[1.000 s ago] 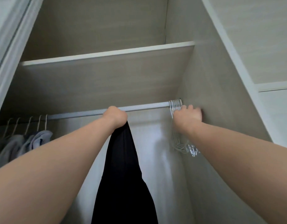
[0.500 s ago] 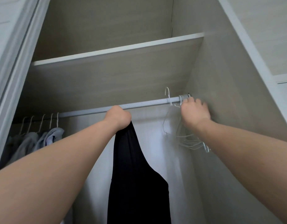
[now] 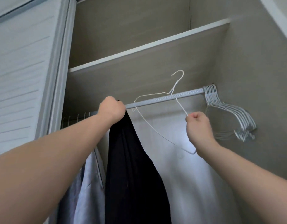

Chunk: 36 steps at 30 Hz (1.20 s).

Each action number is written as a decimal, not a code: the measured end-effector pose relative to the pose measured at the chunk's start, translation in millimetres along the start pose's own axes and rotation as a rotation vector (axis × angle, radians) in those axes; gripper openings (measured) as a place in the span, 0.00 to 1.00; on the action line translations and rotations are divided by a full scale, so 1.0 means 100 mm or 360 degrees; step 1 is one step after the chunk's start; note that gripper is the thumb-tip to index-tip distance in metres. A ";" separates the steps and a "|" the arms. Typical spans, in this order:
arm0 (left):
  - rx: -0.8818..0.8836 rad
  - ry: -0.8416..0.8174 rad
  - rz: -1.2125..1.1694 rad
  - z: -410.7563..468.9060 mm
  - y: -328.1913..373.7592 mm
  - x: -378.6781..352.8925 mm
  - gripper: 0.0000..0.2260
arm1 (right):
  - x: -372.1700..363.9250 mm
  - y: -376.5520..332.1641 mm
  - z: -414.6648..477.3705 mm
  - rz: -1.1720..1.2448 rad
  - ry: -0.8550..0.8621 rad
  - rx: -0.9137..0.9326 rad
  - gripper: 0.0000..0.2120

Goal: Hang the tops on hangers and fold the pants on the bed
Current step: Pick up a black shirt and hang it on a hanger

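Left hand [image 3: 112,109] is gripping the top [image 3: 136,175] dangling beneath; right hand [image 3: 198,125] is pinching a hanger [image 3: 176,84]. Closet [image 3: 253,70] is holding spare hangers [image 3: 236,118].

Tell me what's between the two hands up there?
A white wire hanger, pinched by the right hand, reaching toward the left hand that holds the black top. The head view shows it.
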<state>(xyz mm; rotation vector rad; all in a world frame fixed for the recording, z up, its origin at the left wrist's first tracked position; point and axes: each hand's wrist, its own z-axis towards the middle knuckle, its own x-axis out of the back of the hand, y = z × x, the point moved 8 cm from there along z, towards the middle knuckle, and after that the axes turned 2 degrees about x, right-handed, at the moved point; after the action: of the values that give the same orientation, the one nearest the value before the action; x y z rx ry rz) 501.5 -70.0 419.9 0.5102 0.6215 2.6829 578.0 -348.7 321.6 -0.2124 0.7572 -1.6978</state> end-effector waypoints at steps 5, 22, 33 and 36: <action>0.0029 0.0106 0.0066 -0.08 -0.20 0.46 0.13 | -0.24 0.06 -0.56 0.0279 -0.0169 -0.0122 0.04; 0.0046 0.0672 0.0724 -0.87 0.56 3.00 0.11 | -0.62 -1.48 -1.29 0.1052 -0.0862 -0.0250 0.14; 0.0426 0.1002 0.1221 -2.41 1.48 4.74 0.10 | 0.07 -2.64 -2.30 0.1580 -0.1237 -0.0414 0.14; 0.0539 0.1157 0.1272 -2.77 1.80 5.25 0.08 | 0.20 -2.97 -2.64 0.1722 -0.1355 -0.0512 0.13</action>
<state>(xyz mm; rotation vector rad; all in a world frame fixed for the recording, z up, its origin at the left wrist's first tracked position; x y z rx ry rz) -117.1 -110.5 411.4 -0.2547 1.3047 3.5491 195.7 -245.3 286.5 -0.5759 0.3462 -0.3620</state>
